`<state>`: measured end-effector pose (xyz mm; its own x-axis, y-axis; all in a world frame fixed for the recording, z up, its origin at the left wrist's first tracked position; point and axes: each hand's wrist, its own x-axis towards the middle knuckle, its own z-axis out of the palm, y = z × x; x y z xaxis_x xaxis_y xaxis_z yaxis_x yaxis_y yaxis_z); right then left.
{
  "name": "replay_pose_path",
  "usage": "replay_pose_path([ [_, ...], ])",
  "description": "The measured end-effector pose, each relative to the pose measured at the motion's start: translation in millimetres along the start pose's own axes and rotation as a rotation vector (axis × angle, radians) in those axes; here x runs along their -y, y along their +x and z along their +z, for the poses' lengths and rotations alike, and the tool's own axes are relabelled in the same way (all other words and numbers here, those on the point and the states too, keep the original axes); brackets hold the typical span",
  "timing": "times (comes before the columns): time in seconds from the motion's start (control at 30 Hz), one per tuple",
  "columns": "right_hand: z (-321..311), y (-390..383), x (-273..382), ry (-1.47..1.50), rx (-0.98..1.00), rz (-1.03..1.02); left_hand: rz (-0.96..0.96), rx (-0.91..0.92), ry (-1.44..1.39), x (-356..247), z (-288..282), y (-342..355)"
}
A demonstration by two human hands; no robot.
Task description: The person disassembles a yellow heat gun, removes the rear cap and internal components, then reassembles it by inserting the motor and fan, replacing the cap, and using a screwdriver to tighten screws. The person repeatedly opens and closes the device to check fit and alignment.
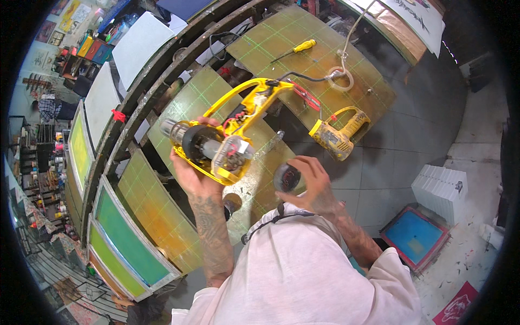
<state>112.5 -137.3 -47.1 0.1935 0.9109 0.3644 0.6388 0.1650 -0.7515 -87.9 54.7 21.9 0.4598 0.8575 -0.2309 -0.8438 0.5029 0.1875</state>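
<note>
The left hand (pixel 190 172) holds an opened yellow power tool (pixel 227 135) from below, its grip closed around the body near the metal nose, so the motor, wires and inner parts face up; the tool is lifted above the green cutting mat (pixel 179 108) on the desk, its black cord (pixel 303 77) trailing away toward a coiled pale cable (pixel 341 76); the right hand (pixel 311 187) holds a dark round part (pixel 287 177) in a closed grip, fingers curled over its rim, just beside the tool's open rear end; the other yellow half of the casing (pixel 340 135) lies apart on the desk to the right, and a yellow-handled screwdriver (pixel 295 50) lies further off on a second mat; to handle this well, the tool should probably stay level and firmly cradled so loose inner pieces do not slip out, and the round part is best brought in square to its seat, without pinching the red and black wires; the cord wants slack, so it does not tug the tool sideways
</note>
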Motion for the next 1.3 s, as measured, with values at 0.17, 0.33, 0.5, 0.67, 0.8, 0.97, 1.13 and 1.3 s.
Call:
replay_pose_path([
  [0.17,55.9,-33.8,-58.9,-0.247,0.306,0.098,0.033,-0.059,-0.091,-5.2,0.8,-5.3],
  [0.33,3.7,-4.7,-46.6,-0.220,0.235,0.226,0.124,0.069,0.186,-15.8,-18.7,-21.6],
  [0.5,-41.0,-22.9,-127.0,-0.672,-0.021,0.309,0.166,0.131,0.118,9.7,-20.0,-31.9],
  [0.67,-54.9,-39.0,-166.8,-0.611,0.081,0.083,0.167,0.095,0.068,21.8,-19.4,-33.3],
  [0.8,-65.1,-64.7,-143.9,-0.353,-0.236,0.281,0.136,0.065,0.009,27.7,-6.6,-39.1],
  [0.97,-82.1,-64.4,-75.4,0.099,-0.580,0.634,0.094,0.059,-0.009,36.1,4.4,-39.9],
  [1.13,-88.4,-24.4,-3.1,-0.009,-0.579,0.407,0.140,0.070,0.100,42.2,-0.2,-39.1],
  [1.3,-75.5,91.5,128.3,-0.260,-0.062,-0.029,0.148,0.116,0.079,51.0,1.2,-36.2],
])
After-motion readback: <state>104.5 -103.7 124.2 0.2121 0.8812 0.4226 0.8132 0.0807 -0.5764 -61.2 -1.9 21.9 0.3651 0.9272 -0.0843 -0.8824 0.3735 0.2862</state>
